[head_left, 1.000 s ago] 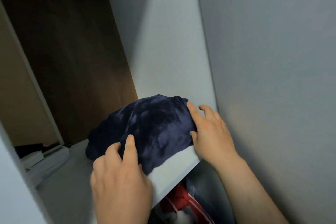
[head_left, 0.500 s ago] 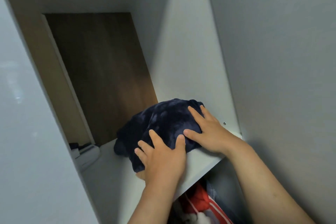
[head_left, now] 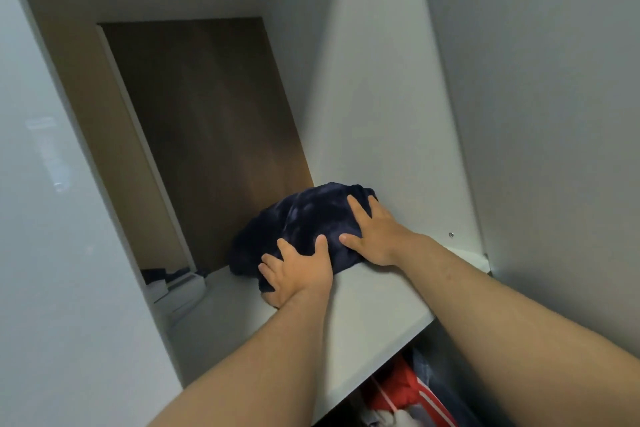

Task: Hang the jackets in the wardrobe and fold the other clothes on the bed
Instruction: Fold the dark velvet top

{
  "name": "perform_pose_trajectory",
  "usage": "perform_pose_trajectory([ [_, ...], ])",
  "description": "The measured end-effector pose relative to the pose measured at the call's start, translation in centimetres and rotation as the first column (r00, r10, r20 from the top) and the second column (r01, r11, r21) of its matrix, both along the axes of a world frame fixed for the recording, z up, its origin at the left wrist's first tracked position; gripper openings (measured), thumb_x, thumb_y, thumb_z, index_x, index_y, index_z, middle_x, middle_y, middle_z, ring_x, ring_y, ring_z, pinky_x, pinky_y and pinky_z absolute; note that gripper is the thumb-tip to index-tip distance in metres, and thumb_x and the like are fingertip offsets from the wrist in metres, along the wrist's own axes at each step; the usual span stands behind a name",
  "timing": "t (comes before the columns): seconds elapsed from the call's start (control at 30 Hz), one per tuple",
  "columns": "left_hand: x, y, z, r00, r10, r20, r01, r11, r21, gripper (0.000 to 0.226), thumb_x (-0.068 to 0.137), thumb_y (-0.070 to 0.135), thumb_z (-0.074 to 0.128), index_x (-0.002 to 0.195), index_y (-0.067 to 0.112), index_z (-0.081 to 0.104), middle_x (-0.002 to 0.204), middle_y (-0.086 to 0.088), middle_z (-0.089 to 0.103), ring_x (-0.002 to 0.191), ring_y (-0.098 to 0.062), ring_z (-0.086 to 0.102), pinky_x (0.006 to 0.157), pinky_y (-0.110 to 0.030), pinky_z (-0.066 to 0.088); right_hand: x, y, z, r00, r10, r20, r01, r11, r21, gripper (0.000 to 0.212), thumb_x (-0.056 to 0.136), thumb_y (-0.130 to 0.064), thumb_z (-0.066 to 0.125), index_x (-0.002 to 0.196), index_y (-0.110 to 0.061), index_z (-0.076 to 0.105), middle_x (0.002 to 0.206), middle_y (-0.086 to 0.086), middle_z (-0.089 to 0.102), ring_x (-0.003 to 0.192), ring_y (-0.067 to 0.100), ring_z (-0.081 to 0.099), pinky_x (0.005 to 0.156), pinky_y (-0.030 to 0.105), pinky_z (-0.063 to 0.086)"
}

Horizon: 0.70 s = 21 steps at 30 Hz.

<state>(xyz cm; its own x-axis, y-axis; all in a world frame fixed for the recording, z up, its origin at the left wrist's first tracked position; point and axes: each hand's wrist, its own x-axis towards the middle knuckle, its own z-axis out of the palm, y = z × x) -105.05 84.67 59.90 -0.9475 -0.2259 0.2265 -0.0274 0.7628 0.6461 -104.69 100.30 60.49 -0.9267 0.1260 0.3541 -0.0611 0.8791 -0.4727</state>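
Now both hands lie flat on a folded navy garment (head_left: pixel 304 225) on the wardrobe shelf (head_left: pixel 377 308).
Left hand (head_left: pixel 299 276) and right hand (head_left: pixel 379 234) press on it at frame centre, fingers spread, gripping nothing. Its long axis runs lower left to upper right, with the far end by the white side panel (head_left: pixel 381 107). Behind it is a brown back panel (head_left: pixel 214 135). White boxes (head_left: pixel 176 288) sit lower left and a red garment (head_left: pixel 403 388) hangs under the shelf.

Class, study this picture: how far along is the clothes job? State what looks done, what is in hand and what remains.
Done: a red garment shows below the shelf; the navy bundle lies on it. In hand: left hand and right hand press flat on the bundle. Left: cannot tell here whether more clothes wait.
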Motion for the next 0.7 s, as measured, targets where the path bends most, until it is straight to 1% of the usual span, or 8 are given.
perform_pose_trajectory([
  [0.07, -1.1, 0.3, 0.0, 0.999, 0.024, 0.039, -0.022, 0.998, -0.057, 0.086, 0.087, 0.076, 0.028, 0.156, 0.029, 0.012, 0.164, -0.011, 0.007, 0.15, -0.027, 0.0, 0.116, -0.056, 0.013, -1.1, 0.2, -0.2, 0.999, -0.005, 0.045, 0.003, 0.999, 0.054, 0.084, 0.099, -0.054, 0.043, 0.155, -0.031, -0.015, 0.164, 0.009, -0.02, 0.152, 0.029, -0.008, 0.122, 0.048, 0.014],
  [0.17, -2.5, 1.1, 0.0, 0.994, 0.054, 0.096, -0.043, 0.993, -0.113, 0.082, 0.09, 0.072, 0.023, 0.156, 0.026, 0.008, 0.164, -0.012, 0.002, 0.15, -0.029, -0.003, 0.116, -0.058, 0.011, -2.9, 0.2, -0.4, 0.995, -0.032, 0.099, 0.02, 0.992, 0.124, 0.086, 0.1, -0.05, 0.044, 0.154, -0.028, -0.019, 0.162, 0.012, -0.023, 0.152, 0.03, -0.009, 0.123, 0.047, 0.012],
  [0.27, -4.1, 1.7, -0.1, 0.994, 0.042, 0.1, -0.026, 0.988, -0.155, 0.081, 0.09, 0.072, 0.018, 0.157, 0.026, 0.006, 0.164, -0.012, 0.001, 0.151, -0.028, -0.003, 0.116, -0.058, 0.009, -4.7, 0.5, -0.2, 0.989, -0.065, 0.129, 0.042, 0.984, 0.173, 0.086, 0.101, -0.049, 0.043, 0.153, -0.027, -0.023, 0.161, 0.013, -0.025, 0.152, 0.03, -0.01, 0.123, 0.046, 0.012],
  [0.37, -5.7, 2.1, -0.5, 0.992, 0.052, 0.112, -0.03, 0.982, -0.189, 0.079, 0.092, 0.069, 0.014, 0.157, 0.025, 0.004, 0.164, -0.011, -0.001, 0.151, -0.028, -0.004, 0.116, -0.059, 0.008, -6.2, 0.5, -0.8, 0.994, -0.061, 0.088, 0.044, 0.982, 0.182, 0.087, 0.101, -0.047, 0.042, 0.153, -0.026, -0.024, 0.161, 0.013, -0.025, 0.152, 0.029, -0.009, 0.123, 0.043, 0.013],
  [0.5, -7.7, 2.3, -0.5, 0.992, 0.064, 0.105, -0.042, 0.979, -0.2, 0.078, 0.093, 0.068, 0.013, 0.157, 0.025, 0.004, 0.165, -0.01, 0.0, 0.151, -0.028, -0.004, 0.116, -0.059, 0.008, -7.7, 0.7, -2.0, 0.999, -0.032, 0.006, 0.03, 0.985, 0.17, 0.086, 0.1, -0.049, 0.042, 0.154, -0.027, -0.021, 0.162, 0.012, -0.023, 0.152, 0.029, -0.007, 0.123, 0.043, 0.015],
  [0.6, -8.4, 2.3, -0.8, 0.994, 0.067, 0.09, -0.047, 0.976, -0.213, 0.079, 0.092, 0.068, 0.013, 0.157, 0.025, 0.005, 0.164, -0.01, 0.002, 0.15, -0.028, -0.003, 0.116, -0.059, 0.009, -8.4, 1.0, -2.2, 1.0, -0.021, -0.02, 0.024, 0.984, 0.174, 0.085, 0.099, -0.051, 0.043, 0.155, -0.031, -0.018, 0.164, 0.01, -0.018, 0.152, 0.028, 0.0, 0.121, 0.043, 0.021],
  [0.7, -8.1, 2.4, -0.8, 0.996, 0.069, 0.051, -0.055, 0.971, -0.23, 0.081, 0.092, 0.069, 0.016, 0.156, 0.022, 0.007, 0.164, -0.012, 0.005, 0.15, -0.03, 0.0, 0.115, -0.06, 0.011, -8.3, 1.0, -2.3, 0.998, -0.033, -0.049, 0.04, 0.985, 0.168, 0.084, 0.098, -0.052, 0.043, 0.155, -0.033, -0.014, 0.165, 0.009, -0.014, 0.152, 0.028, 0.004, 0.12, 0.042, 0.023],
])
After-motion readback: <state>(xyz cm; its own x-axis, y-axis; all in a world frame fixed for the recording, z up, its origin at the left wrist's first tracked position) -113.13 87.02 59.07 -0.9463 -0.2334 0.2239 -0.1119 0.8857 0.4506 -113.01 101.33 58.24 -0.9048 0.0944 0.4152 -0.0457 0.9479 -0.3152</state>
